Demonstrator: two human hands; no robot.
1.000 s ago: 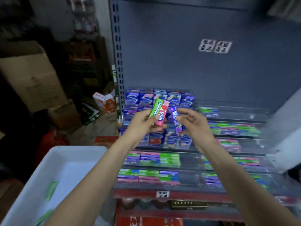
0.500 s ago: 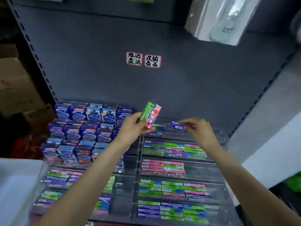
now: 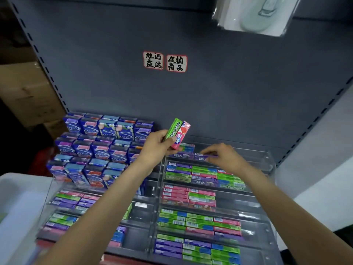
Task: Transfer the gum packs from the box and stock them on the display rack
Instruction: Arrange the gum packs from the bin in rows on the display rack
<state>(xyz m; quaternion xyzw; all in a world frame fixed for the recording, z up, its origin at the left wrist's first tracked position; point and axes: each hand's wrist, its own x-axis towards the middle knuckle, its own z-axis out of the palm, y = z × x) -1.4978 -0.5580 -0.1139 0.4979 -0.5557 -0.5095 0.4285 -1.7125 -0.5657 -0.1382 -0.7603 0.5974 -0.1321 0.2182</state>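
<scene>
Shelf back panel (image 3: 191, 96): a dark grey metal wall fills the upper view, with slotted uprights down both sides.
Display rack (image 3: 271, 165): a clear acrylic stepped rack stands against the panel, its tiers divided into left and right columns.
White box (image 3: 17, 203): its pale rim and wall show at the lower left edge, just beside the rack (the contents cannot be made out).
Blue cartons (image 3: 99, 148): rows of small blue and purple boxes fill the rack's upper left tiers.
Stocked gum packs (image 3: 198, 220): flat packs in green, pink, purple and blue lie side by side in the lower tiers.
Labels (image 3: 165, 61): two white stickers with handwritten characters sit on the panel above the rack.
Hanging packet (image 3: 254, 14): a clear-wrapped item hangs at the top right.
Left hand (image 3: 156, 146): raised over the rack's middle, fingers curled round two packs held together and tilted upward.
Right hand (image 3: 223, 155): lowered onto the top right tier, fingertips pinching the end of one pack.
Green pack (image 3: 172, 129): in the left hand, pressed against the pink one.
Pink pack (image 3: 181, 136): beside the green one, in the same grip.
Purple pack (image 3: 203, 157): lying in the top right tier under the right fingertips, next to other packs already there.
</scene>
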